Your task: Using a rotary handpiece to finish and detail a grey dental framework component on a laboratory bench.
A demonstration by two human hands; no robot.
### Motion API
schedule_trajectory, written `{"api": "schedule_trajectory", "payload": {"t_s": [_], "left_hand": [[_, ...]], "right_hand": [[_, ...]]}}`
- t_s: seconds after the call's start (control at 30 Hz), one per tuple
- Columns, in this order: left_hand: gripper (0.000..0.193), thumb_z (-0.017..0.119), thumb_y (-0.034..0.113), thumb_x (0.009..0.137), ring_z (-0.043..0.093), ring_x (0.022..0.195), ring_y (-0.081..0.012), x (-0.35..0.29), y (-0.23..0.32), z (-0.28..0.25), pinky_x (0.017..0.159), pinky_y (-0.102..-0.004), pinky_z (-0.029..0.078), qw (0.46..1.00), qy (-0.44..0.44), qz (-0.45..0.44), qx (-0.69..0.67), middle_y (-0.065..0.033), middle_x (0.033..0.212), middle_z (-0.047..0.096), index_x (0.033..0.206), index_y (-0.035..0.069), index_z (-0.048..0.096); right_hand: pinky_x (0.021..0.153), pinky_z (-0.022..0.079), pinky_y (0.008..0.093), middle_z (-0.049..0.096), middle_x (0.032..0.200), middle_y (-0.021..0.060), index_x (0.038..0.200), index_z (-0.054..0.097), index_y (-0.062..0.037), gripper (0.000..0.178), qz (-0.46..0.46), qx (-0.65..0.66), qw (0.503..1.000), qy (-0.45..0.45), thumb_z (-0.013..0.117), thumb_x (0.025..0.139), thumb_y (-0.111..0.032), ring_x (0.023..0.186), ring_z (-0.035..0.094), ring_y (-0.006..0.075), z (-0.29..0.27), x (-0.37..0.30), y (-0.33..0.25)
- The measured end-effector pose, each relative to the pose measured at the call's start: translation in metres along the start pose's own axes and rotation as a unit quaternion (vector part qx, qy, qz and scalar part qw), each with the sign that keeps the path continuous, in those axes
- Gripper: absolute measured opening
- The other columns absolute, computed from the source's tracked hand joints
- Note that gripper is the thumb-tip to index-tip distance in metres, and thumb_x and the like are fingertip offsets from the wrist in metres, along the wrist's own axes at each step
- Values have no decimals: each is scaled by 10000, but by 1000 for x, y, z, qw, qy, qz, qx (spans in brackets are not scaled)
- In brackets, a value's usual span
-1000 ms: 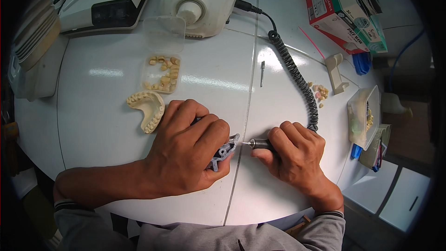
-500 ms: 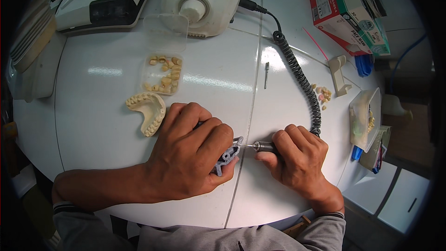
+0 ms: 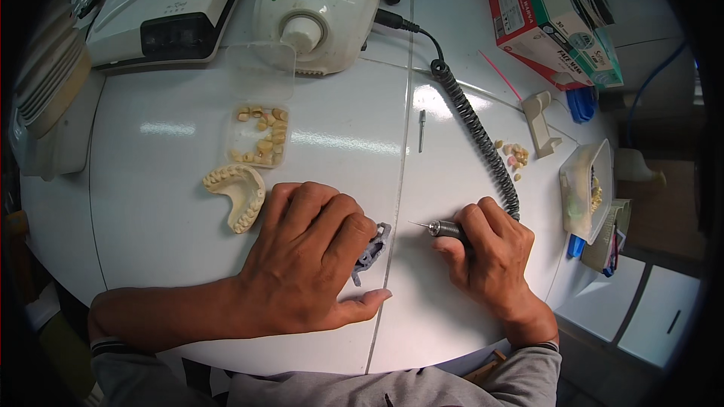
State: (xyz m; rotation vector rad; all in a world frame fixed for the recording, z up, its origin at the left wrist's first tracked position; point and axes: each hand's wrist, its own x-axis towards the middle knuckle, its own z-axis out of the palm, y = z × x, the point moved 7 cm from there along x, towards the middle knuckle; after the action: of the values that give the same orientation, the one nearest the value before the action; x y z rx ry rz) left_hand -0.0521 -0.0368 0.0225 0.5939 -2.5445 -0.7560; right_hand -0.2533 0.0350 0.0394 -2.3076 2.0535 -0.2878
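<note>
My left hand (image 3: 305, 260) curls its fingers over a small grey metal dental framework (image 3: 371, 256), its thumb stretched away from the piece. Most of the framework is hidden under the fingers; the right part sticks out, with openings in it. In my right hand (image 3: 494, 260) is a rotary handpiece (image 3: 446, 229), gripped between thumb and fingers. Its thin bur points left toward the framework, a short gap apart from it. A cream horseshoe-shaped dental cast (image 3: 245, 197) with teeth lies beyond my left hand.
Past the cast sits a clear box of tooth pieces (image 3: 258, 136). A white control unit (image 3: 320, 11) stands at the back; a black coiled cord (image 3: 479, 132) runs to the handpiece. Right lie a loose bur (image 3: 421, 132), small tooth pieces (image 3: 516, 157), a cradle (image 3: 541, 124) and a tub (image 3: 581, 196).
The handpiece has drawn back to the right, its bur leaving the framework. My left thumb has swung away from the piece. The whole view has shifted slightly.
</note>
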Motion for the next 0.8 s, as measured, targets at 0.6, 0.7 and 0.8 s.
{"api": "schedule_trajectory", "payload": {"t_s": [0.6,0.7,0.8], "left_hand": [[651,974,358,704,591,1037,-283,-4,1,3,936,-463,451,998,-12,39,-45,-55,1043,678,1220,21,765],[642,956,356,737,591,998,-276,-5,3,2,882,-446,464,998,11,55,-38,-56,1010,670,1240,1,772],[610,906,394,828,585,946,-269,-6,6,1,838,-440,470,997,16,67,-35,-61,974,650,1258,-17,770]], "right_hand": [[513,380,360,495,772,31,876,623,-102,520,-21,10,1000,-12,791,986,-582,569,504,194,-1,-2,8],[513,371,353,498,767,23,866,617,-107,518,-39,7,999,-3,789,987,-581,582,500,183,-1,-3,3],[513,361,348,502,761,17,865,620,-109,516,-48,3,999,1,788,987,-581,603,501,176,-1,-3,-1]]}}
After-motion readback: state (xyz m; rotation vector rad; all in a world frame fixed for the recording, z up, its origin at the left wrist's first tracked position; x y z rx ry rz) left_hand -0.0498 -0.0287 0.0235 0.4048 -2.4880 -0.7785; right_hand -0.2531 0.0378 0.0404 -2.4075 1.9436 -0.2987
